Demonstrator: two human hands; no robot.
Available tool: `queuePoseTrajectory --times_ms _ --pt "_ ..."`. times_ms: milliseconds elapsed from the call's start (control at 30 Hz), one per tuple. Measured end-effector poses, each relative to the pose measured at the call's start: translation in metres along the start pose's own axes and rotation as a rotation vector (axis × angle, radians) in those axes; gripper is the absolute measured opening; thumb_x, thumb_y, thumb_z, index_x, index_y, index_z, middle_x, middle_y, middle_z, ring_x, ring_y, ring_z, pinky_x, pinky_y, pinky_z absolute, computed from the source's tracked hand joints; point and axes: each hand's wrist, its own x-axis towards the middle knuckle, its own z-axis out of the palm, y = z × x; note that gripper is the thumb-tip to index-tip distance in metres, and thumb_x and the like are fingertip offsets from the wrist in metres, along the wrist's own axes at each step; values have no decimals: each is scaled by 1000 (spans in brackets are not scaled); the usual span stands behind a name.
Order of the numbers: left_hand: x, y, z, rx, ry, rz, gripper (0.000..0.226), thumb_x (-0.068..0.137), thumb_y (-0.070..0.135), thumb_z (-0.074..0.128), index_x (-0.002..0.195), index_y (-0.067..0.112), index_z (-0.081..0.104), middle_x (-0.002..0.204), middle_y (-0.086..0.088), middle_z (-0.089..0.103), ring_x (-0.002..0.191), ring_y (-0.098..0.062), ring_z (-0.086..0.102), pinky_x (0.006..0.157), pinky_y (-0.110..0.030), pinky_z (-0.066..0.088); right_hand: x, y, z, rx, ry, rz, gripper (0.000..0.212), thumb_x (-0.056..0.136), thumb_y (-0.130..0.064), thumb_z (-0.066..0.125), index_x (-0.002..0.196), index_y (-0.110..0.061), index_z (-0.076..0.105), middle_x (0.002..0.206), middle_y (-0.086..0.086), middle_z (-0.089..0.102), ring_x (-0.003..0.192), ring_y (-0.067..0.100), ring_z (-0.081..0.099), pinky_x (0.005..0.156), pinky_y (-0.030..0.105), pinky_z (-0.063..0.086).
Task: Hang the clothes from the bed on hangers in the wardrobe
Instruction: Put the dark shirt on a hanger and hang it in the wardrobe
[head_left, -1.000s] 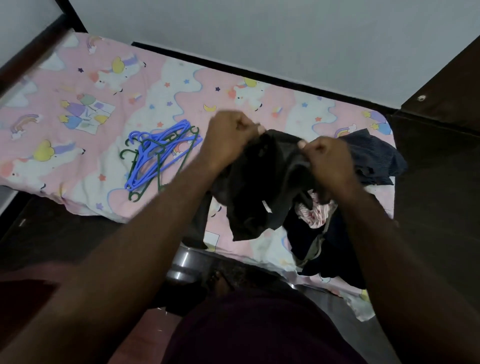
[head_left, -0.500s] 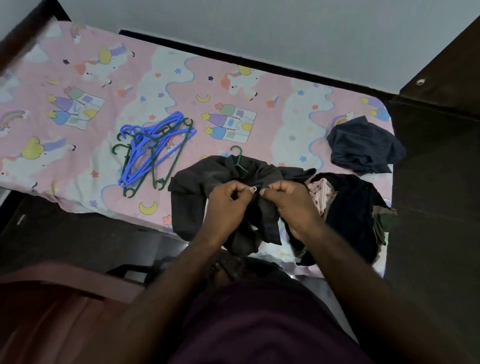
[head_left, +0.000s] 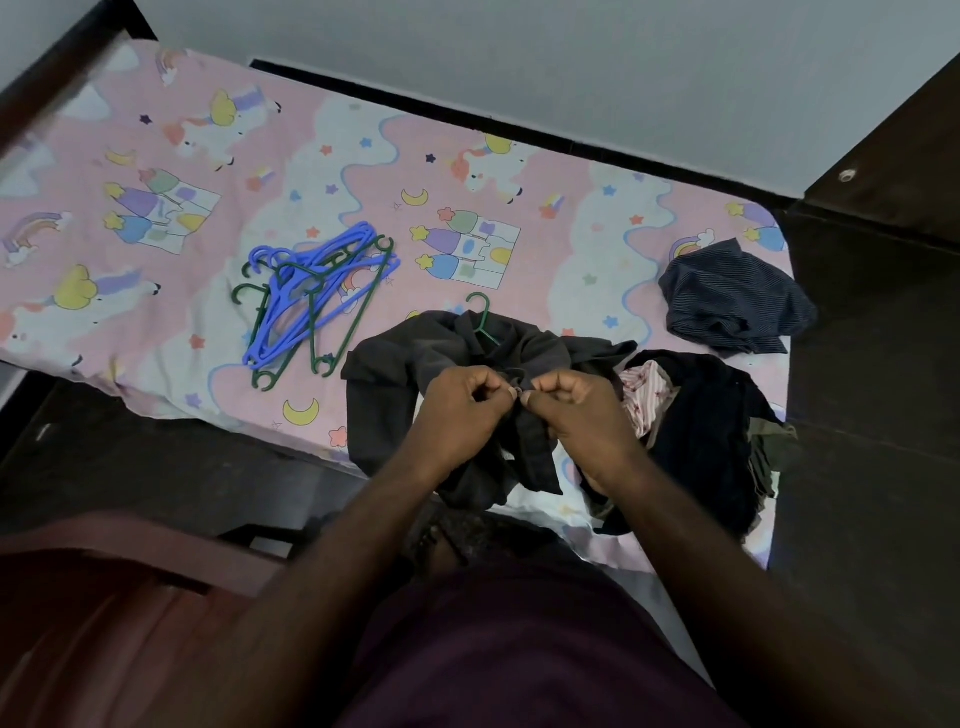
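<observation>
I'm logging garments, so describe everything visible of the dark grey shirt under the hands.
The dark grey shirt lies crumpled at the near edge of the pink bedsheet, soft matte fabric, its lower part draping over the side. A green hanger shows its hook at the collar. The left hand and right hand pinch its front; the clothes pile touches it.

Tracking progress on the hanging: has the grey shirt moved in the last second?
Yes: the grey shirt dropped from mid-air onto the bedsheet, right of the loose hangers.
</observation>
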Motion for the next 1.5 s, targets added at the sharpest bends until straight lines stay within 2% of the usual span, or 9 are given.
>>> queuePoseTrajectory --times_ms 167,300,467,600,800,1033,1233,1333,1500 --pt "-1 -5 -1 90 -85 10 16 89 13 64 76 7 71 72 -3 70 68 -15 65 66 -27 52 -4 7 -2 -177 -47 7 17 93 -2 59 81 -12 66 56 -6 61 49 4 50 53 20 42" --pt "0 -7 -5 161 -178 26 16 90 12 63 78 8 72 71 3 69 63 -2 60 61 -14 46 -3 10 -8 -296 -134 39 16 97 -5 52 86 -11 62 65 14 57 61 22 51 60 37 46" --pt "-5 -10 1 170 -257 -25 24 90 5 56 69 -2 64 64 -10 63 58 -15 54 61 -31 45 0 10 -8 -581 -104 -63 11 89 -11 65 78 -12 66 58 4 65 49 7 55 55 24 45" --pt "-13 -10 9 -12 -207 -206 34 89 5 52 56 0 46 54 -9 37 51 -13 32 53 -30 29 3 9 0 -883 -83 -200 9 85 -13 66 76 -9 66 68 2 67 68 19 62 66 32 49" --pt "-16 -16 13 -309 -68 -389 30 96 14 54 82 -9 69 88 -30 68 75 -24 59 73 -44 53 2 8 17 -1150 -123 -320 14 95 -23 55 93 -9 58 83 9 65 81 29 60 64 33 36" --pt "-10 -23 9 -424 -10 -366 35 97 14 55 84 -19 57 74 -20 56 72 -24 47 69 -38 40 10 17 24 -536 2 -75 13 93 -14 57 83 -10 64 70 -3 61 60 1 52 56 12 38" --pt "-8 -23 -1 -514 46 -399 26 92 11 62 90 -14 66 83 -23 65 77 -24 57 76 -37 48 13 23 26 -132 -94 46 16 99 -12 53 88 -10 65 75 -5 64 68 2 57 66 20 46" --pt "-4 -21 -8 -519 27 -387 22 94 10 60 93 -10 69 90 -25 69 81 -24 62 82 -36 53 13 20 23 -96 -112 51 12 98 -9 54 95 -12 65 75 -5 67 65 0 60 62 16 47" --pt "-3 -19 -7 -390 -41 -347 20 94 12 60 85 0 73 81 -19 70 74 -18 62 77 -37 53 20 20 16 -567 -68 -156 7 88 -10 64 87 -17 63 77 4 68 68 17 62 65 32 52"
